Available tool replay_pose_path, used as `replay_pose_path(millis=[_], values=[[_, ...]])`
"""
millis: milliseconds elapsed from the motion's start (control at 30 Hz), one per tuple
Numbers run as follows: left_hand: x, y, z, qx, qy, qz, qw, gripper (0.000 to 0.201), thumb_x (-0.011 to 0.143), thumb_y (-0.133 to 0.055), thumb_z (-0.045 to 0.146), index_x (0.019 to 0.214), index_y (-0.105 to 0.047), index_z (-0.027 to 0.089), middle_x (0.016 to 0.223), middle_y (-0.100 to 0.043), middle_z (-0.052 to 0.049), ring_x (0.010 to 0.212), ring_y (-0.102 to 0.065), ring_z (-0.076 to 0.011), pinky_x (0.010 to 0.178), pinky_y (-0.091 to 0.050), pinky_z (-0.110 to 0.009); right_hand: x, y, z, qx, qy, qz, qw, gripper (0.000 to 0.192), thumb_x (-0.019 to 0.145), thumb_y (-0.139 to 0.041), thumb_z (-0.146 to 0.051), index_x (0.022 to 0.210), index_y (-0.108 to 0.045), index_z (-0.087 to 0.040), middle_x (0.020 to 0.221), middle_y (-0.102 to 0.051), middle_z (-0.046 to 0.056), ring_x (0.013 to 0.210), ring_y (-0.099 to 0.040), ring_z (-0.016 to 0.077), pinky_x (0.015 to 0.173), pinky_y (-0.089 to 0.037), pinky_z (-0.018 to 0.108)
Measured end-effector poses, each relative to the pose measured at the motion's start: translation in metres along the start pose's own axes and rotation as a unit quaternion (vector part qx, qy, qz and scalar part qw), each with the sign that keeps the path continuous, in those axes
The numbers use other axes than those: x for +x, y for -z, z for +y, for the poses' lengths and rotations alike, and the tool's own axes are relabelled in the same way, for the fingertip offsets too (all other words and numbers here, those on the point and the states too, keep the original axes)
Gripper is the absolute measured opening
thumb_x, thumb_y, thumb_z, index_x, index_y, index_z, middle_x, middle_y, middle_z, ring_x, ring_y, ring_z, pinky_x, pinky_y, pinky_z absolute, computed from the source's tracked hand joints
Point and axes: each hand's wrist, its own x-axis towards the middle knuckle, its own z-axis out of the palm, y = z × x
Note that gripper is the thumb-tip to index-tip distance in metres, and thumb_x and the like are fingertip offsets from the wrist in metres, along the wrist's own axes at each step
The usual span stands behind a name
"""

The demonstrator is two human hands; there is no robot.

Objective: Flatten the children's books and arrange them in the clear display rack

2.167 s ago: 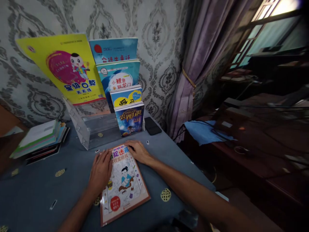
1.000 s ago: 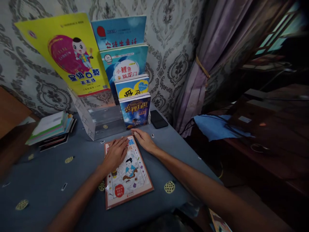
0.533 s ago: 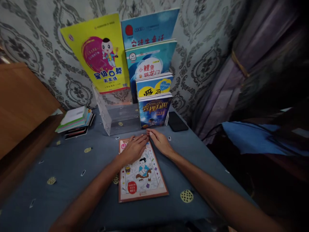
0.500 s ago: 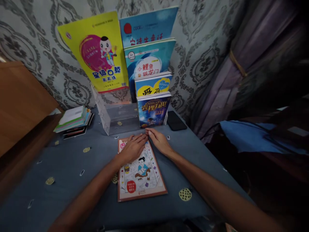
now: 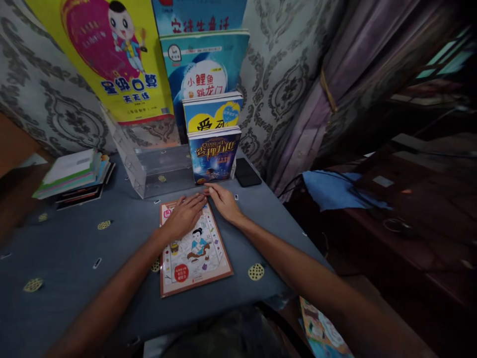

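A thin picture book [image 5: 219,263] with an orange-brown border and a seated figure on its cover lies flat on the cloth-covered table. My left hand [image 5: 184,215] rests palm down across the top of the cover, fingers stretched out and covering part of the title. Just beyond the book's top right corner is my right hand [image 5: 223,203], its fingers extended and its side turned toward the table. The fingertips of both hands meet or nearly meet at that corner. Whether the right fingertips touch the book, I cannot tell.
Behind the hands, a clear acrylic stand [image 5: 167,186] holds upright books, among them a yellow workbook [image 5: 149,107] and a dark blue book [image 5: 214,156]. A black phone [image 5: 248,173] lies to their right. Several stacked books [image 5: 70,169] sit at left. The table's right edge drops off.
The view has shifted, so the table, stand and books appear farther left and higher. Both hands keep about the same place relative to the picture book.
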Motion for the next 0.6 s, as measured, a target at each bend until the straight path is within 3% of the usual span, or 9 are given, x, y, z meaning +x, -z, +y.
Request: replay_pose_path(millis=[300, 600], values=[[0.0, 0.005, 0.002, -0.009, -0.004, -0.016, 1.0, 0.045, 0.105, -0.033, 0.027, 0.143, -0.054, 0.018, 0.15, -0.055, -0.013, 0.145, -0.043, -0.025, 0.118, -0.031, -0.054, -0.002, 0.001, -0.008, -0.067, 0.009, -0.029, 0.997, 0.038, 0.105, -0.038, -0.035, 0.131, -0.063, -0.023, 0.124, -0.073, 0.007, 0.113, -0.069, 0.0224, 0.101, -0.051, 0.038], [0.001, 0.01, 0.004, -0.023, -0.028, -0.025, 0.999, 0.043, 0.102, -0.037, 0.021, 0.139, -0.059, 0.022, 0.147, -0.059, -0.01, 0.143, -0.045, -0.0249, 0.118, -0.031, -0.054, -0.001, 0.0, -0.011, -0.105, 0.002, -0.035, 0.994, 0.038, 0.104, -0.038, -0.032, 0.129, -0.064, -0.018, 0.123, -0.073, 0.01, 0.113, -0.069, 0.0244, 0.1, -0.05, 0.037]])
